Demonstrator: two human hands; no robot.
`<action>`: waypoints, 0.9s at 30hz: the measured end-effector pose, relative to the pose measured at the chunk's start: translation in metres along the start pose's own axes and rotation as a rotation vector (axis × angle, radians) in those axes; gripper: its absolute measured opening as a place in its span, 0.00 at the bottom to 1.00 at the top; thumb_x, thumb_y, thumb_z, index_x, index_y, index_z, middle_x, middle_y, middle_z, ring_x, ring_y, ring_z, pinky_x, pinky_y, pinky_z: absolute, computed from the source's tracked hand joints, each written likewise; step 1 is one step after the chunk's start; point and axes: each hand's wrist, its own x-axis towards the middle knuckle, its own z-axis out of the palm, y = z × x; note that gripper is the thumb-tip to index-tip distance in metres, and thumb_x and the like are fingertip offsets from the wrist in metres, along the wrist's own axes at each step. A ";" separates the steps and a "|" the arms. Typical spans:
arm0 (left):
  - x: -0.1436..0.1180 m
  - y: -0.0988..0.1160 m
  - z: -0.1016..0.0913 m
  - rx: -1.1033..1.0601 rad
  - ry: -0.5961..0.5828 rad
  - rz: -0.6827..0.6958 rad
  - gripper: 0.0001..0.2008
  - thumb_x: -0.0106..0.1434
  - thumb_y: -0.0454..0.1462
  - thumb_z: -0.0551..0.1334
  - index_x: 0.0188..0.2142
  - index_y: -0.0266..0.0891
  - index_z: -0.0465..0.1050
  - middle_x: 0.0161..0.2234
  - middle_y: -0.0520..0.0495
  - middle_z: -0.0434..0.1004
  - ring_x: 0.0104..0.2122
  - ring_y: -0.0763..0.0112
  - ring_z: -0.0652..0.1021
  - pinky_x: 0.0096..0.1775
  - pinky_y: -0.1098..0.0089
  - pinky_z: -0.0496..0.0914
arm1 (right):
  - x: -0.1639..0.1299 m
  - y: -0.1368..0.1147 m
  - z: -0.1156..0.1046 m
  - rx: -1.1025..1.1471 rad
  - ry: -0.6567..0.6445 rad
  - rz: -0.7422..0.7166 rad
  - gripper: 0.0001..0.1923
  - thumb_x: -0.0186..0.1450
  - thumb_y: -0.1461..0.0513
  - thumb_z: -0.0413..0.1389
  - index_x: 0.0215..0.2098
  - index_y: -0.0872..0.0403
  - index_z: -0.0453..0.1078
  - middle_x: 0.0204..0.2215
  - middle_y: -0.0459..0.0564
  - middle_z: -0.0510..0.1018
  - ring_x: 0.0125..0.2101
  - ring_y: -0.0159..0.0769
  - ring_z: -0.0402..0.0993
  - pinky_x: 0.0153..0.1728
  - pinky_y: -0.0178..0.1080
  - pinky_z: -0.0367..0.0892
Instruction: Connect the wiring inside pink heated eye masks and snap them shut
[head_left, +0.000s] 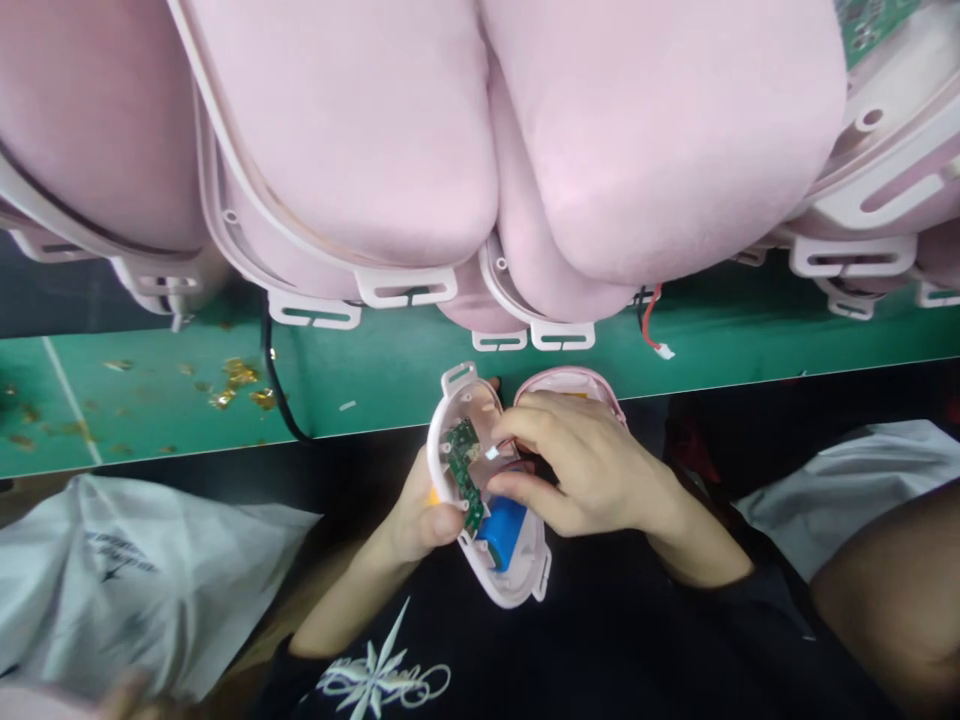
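Pink shells (360, 130): across upper frame
Left hand (420, 512): fingers grasping open casing (531, 555), lower centre
Right hand (592, 465): fingers bent beside white connector (491, 453); cannot tell grip

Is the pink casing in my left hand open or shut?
Open: inside the pink casing, the green circuit board and blue battery lie exposed, with no cover over them.

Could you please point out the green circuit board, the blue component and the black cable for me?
Green circuit board (466, 470): head view, middle of its visible face.
Blue component (505, 526): head view, its blue surface.
Black cable (271, 378): head view, partway along its visible length.
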 end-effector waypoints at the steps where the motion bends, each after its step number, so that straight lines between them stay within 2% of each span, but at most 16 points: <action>1: 0.001 0.002 0.003 -0.001 0.024 0.003 0.49 0.55 0.60 0.79 0.71 0.48 0.68 0.67 0.44 0.73 0.69 0.43 0.72 0.71 0.54 0.68 | 0.000 0.000 -0.002 0.040 -0.002 -0.013 0.11 0.80 0.59 0.55 0.47 0.56 0.76 0.38 0.51 0.84 0.38 0.36 0.79 0.43 0.40 0.76; 3: 0.002 0.005 0.008 -0.013 0.056 0.010 0.48 0.55 0.59 0.79 0.70 0.47 0.69 0.64 0.44 0.75 0.68 0.43 0.73 0.70 0.54 0.69 | -0.001 0.002 -0.002 0.052 0.042 -0.064 0.10 0.80 0.62 0.55 0.44 0.56 0.77 0.38 0.51 0.83 0.39 0.36 0.79 0.44 0.40 0.78; 8: 0.006 0.008 0.014 0.006 -0.022 0.068 0.47 0.58 0.56 0.78 0.72 0.50 0.67 0.64 0.45 0.77 0.61 0.46 0.79 0.66 0.54 0.73 | -0.005 0.006 0.006 -0.034 0.177 -0.123 0.08 0.78 0.63 0.58 0.42 0.54 0.80 0.34 0.48 0.83 0.36 0.35 0.79 0.42 0.40 0.79; 11: 0.009 0.015 0.019 0.059 -0.065 0.051 0.43 0.62 0.54 0.77 0.73 0.54 0.67 0.64 0.47 0.77 0.61 0.50 0.80 0.66 0.56 0.72 | -0.006 0.007 0.009 -0.039 0.183 -0.140 0.08 0.78 0.64 0.59 0.42 0.53 0.80 0.34 0.47 0.84 0.34 0.34 0.78 0.39 0.40 0.78; 15: 0.013 0.022 0.021 0.111 -0.087 0.076 0.41 0.62 0.56 0.76 0.71 0.54 0.69 0.62 0.47 0.79 0.60 0.47 0.80 0.67 0.53 0.71 | -0.006 0.007 0.008 -0.049 0.158 -0.146 0.08 0.77 0.64 0.60 0.41 0.54 0.80 0.33 0.48 0.84 0.33 0.34 0.76 0.38 0.41 0.77; 18: 0.013 0.023 0.019 0.187 -0.067 0.082 0.46 0.61 0.61 0.75 0.72 0.51 0.67 0.61 0.44 0.78 0.60 0.45 0.79 0.65 0.52 0.71 | -0.005 0.006 0.006 -0.045 0.138 -0.143 0.08 0.77 0.65 0.59 0.40 0.54 0.80 0.33 0.48 0.84 0.33 0.35 0.75 0.38 0.40 0.76; 21: 0.011 0.026 0.017 0.280 -0.017 0.033 0.52 0.57 0.65 0.75 0.72 0.46 0.67 0.60 0.41 0.77 0.58 0.44 0.78 0.62 0.53 0.72 | -0.004 0.005 0.004 -0.066 0.119 -0.146 0.10 0.76 0.66 0.59 0.38 0.56 0.80 0.31 0.48 0.83 0.32 0.34 0.73 0.36 0.40 0.75; 24: 0.009 0.030 0.020 0.353 0.049 -0.044 0.57 0.51 0.68 0.76 0.71 0.43 0.68 0.53 0.44 0.79 0.52 0.48 0.77 0.59 0.55 0.71 | -0.003 0.003 0.000 -0.110 0.080 -0.139 0.14 0.77 0.65 0.57 0.34 0.55 0.80 0.30 0.48 0.81 0.31 0.34 0.71 0.36 0.39 0.74; 27: 0.009 0.034 0.024 0.424 0.081 -0.074 0.59 0.51 0.70 0.75 0.72 0.40 0.66 0.45 0.47 0.78 0.43 0.56 0.74 0.51 0.59 0.72 | -0.001 0.001 -0.003 -0.161 0.049 -0.135 0.15 0.77 0.65 0.56 0.33 0.54 0.80 0.28 0.47 0.79 0.30 0.34 0.69 0.35 0.39 0.71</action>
